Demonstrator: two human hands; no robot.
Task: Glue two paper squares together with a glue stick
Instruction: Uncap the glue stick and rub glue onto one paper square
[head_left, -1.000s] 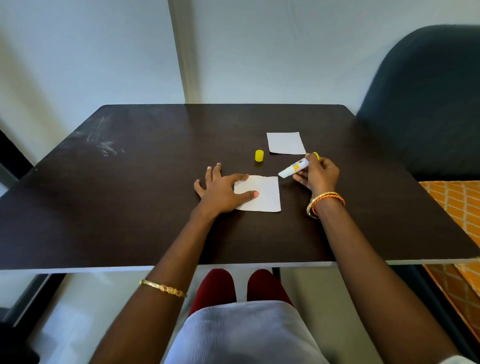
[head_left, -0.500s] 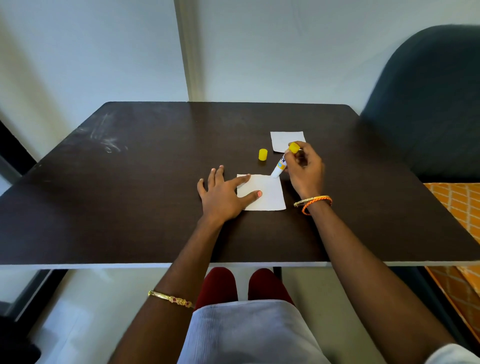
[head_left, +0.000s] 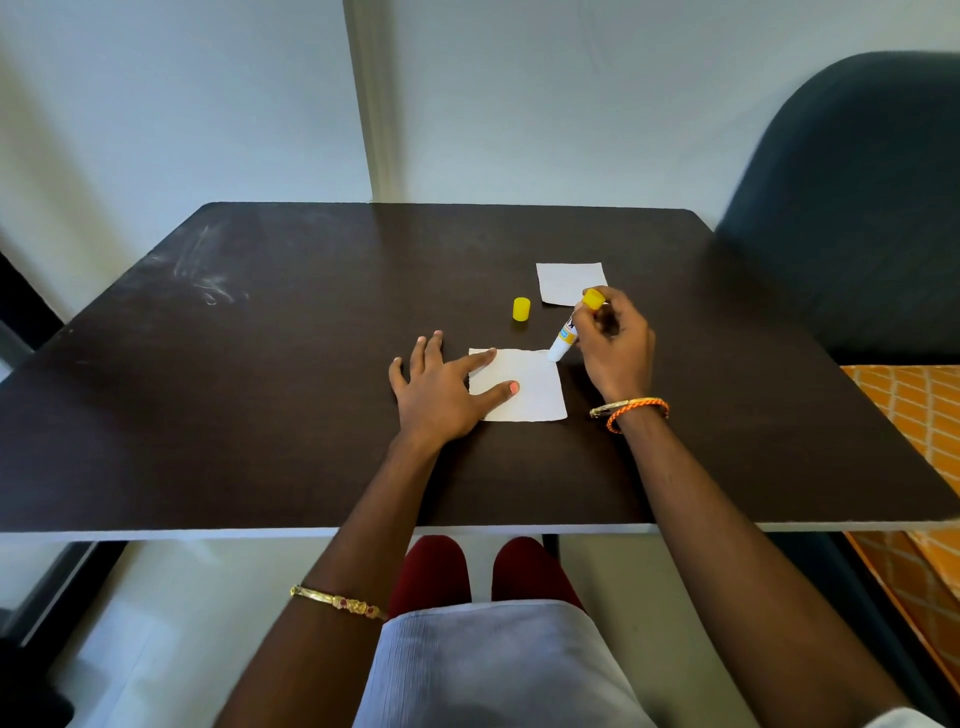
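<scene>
The left hand (head_left: 441, 395) lies flat and spread on the dark table (head_left: 260, 395), thumb and forefinger pressing the left side of the near paper square (head_left: 535, 387), most likely to stop the sheet sliding when glue is dragged across it. The right hand (head_left: 613, 345) is closed around the glue stick (head_left: 569, 330), fingers wrapped on the barrel with the yellow base poking out on top; the stick tilts so its white tip meets the far right corner of that square, a sensible place to begin a stroke. The yellow cap (head_left: 521, 308) stands on the table just beyond the near square, set clear of the working area. The 2nd paper square (head_left: 569, 280) waits farther back, untouched, its near right corner covered by the right hand. Whether any glue is already on the paper cannot be made out, since white on white shows nothing. The label on the stick is too small to read, and the right fingertips are hidden behind the barrel.
</scene>
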